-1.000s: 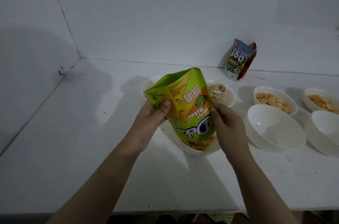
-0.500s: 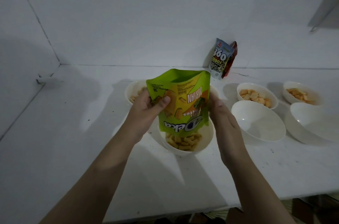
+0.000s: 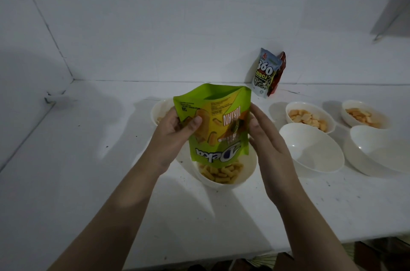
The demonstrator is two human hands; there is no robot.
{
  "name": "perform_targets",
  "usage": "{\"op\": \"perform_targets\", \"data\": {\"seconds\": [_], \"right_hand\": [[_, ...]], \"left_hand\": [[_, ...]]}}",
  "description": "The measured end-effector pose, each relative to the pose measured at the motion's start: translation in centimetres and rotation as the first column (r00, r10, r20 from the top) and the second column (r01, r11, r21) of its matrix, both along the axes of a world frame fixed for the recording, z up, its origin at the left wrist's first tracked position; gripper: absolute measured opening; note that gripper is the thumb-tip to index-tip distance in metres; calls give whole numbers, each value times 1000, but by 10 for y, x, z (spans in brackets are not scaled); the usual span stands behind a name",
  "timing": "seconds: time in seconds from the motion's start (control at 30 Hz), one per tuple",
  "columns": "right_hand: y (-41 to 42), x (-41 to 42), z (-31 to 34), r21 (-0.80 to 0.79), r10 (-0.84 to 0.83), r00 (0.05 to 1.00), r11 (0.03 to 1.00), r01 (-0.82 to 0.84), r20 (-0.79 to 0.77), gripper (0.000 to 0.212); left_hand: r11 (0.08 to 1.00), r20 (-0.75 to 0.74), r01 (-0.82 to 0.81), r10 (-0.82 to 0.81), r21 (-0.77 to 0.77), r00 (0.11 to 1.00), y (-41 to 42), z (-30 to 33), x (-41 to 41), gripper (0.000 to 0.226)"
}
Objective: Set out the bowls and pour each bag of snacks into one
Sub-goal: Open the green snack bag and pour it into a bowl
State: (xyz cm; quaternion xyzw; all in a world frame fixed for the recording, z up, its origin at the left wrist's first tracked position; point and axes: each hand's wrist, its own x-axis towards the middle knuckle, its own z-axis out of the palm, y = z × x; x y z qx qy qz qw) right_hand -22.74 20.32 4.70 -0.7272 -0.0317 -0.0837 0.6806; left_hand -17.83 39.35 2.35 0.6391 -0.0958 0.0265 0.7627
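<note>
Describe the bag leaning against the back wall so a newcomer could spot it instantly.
Follow the back wall down to the white counter, right of centre. The blue-and-white bag marked "360" stands there, a red bag tucked behind it. Unlike the green bag, no hand holds it.

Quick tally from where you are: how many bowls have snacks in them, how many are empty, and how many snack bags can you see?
Bowls with snacks: 4
Empty bowls: 2
Snack bags: 3, namely the green bag in both hands, the blue-white bag and a red bag behind it
Total: 9
</note>
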Motion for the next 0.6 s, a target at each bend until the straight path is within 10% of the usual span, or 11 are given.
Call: {"op": "perform_targets", "data": {"seconds": [0.17, 0.3, 0.6], "right_hand": [[-1, 11, 12, -3, 36, 999, 999, -36, 27, 62], [-6, 17, 16, 7, -60, 996, 998, 60, 59, 14], [-14, 11, 15, 90, 68, 994, 994, -61, -80, 31]], "left_hand": [[999, 39, 7, -9, 53, 999, -2, 1, -6, 28], [998, 44, -43, 41, 43, 998, -3, 3, -6, 23], [996, 111, -55, 47, 74, 993, -15, 19, -1, 12]]}}
